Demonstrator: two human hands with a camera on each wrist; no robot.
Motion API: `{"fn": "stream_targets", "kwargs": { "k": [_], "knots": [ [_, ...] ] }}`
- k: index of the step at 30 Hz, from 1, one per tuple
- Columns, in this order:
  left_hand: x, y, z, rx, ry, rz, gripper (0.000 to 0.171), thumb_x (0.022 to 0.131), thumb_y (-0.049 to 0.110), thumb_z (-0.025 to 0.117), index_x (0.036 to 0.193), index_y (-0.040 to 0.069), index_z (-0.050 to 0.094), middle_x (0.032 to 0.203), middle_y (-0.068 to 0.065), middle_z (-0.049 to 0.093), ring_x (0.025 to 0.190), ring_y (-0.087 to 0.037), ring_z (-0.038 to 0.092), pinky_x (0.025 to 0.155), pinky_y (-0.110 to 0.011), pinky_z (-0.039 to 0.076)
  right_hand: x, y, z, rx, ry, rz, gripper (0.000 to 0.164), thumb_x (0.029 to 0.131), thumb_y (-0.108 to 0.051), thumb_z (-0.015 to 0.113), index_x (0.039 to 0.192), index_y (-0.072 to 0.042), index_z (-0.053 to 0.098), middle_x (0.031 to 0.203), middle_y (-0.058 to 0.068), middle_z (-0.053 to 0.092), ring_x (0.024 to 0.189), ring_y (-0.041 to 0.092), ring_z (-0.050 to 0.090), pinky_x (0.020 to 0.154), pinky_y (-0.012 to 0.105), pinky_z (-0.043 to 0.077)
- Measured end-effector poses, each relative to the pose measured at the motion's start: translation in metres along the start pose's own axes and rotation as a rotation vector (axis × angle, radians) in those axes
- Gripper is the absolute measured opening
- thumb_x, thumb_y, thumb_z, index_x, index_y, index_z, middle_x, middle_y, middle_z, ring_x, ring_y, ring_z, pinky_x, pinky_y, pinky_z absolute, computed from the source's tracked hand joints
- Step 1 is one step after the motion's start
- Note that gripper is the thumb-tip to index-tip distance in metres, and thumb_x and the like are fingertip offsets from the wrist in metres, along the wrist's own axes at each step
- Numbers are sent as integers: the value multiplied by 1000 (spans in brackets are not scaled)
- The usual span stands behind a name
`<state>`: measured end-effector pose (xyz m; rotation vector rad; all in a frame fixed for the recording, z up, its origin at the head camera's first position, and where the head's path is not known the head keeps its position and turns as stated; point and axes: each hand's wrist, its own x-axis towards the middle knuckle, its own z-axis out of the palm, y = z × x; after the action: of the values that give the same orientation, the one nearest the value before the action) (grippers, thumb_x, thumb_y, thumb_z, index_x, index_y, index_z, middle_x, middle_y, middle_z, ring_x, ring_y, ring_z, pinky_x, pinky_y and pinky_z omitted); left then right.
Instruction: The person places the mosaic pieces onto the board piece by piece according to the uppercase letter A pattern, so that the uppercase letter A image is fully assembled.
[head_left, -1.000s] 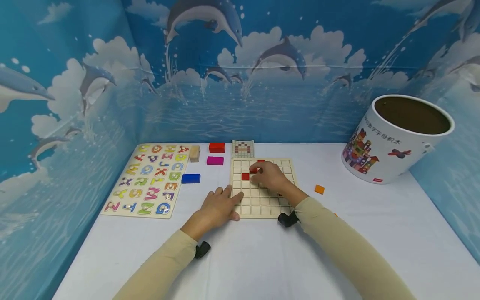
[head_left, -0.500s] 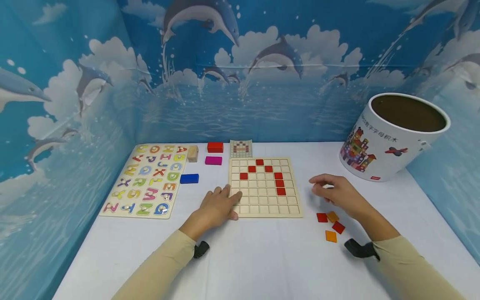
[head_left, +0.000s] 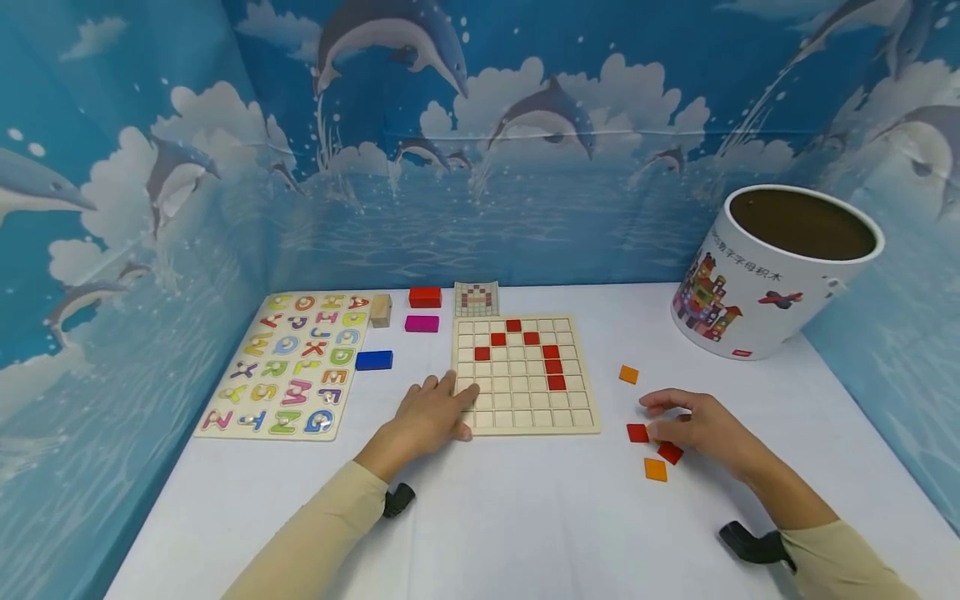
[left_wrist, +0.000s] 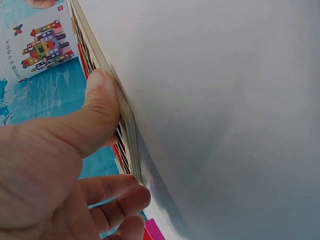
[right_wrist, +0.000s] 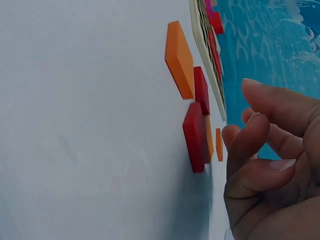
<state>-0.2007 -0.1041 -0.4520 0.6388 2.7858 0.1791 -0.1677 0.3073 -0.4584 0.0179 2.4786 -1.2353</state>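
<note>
Red tiles (head_left: 671, 452) near right hand (head_left: 701, 427)

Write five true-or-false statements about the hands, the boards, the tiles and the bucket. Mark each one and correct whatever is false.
1. The person's left hand touches the square pale wooden grid board. True.
2. Only four square red tiles sit in that board's cells. False: seven do.
3. The person's right hand is over the grid board. False: it is by the loose square red and orange tiles, to the board's right.
4. The rectangular blue block lies between the wooden alphabet board and the grid board. True.
5. The large white cylindrical bucket is covered by a lid. False: its top is open.
</note>
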Motion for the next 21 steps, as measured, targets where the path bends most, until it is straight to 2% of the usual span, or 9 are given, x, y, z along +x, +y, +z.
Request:
{"fn": "stream_targets", "kwargs": {
  "k": [5,10,21],
  "knots": [
    [0,0,1,-2,1,3,76,91,42,73,157,25,42,163,-20,33,139,-38,38,108,-54,37,5,-1,6,-64,-31,-27,57,90,-35,78,138,-10,61,130,14,60,107,28,51,77,35,53],
    [0,1,0,6,-1,-4,76,90,43,73,157,25,43,162,-19,33,138,-38,39,107,-53,38,7,-5,11,-131,-20,-53,51,91,-28,77,136,-9,63,127,14,62,108,28,50,77,34,53],
    [0,0,0,8,-3,-4,76,91,43,73,157,25,42,163,-19,33,140,-38,39,107,-53,37,7,-7,15,-166,14,-41,44,89,-21,79,130,-8,68,117,11,63,107,28,50,74,32,55]
  ]
}}
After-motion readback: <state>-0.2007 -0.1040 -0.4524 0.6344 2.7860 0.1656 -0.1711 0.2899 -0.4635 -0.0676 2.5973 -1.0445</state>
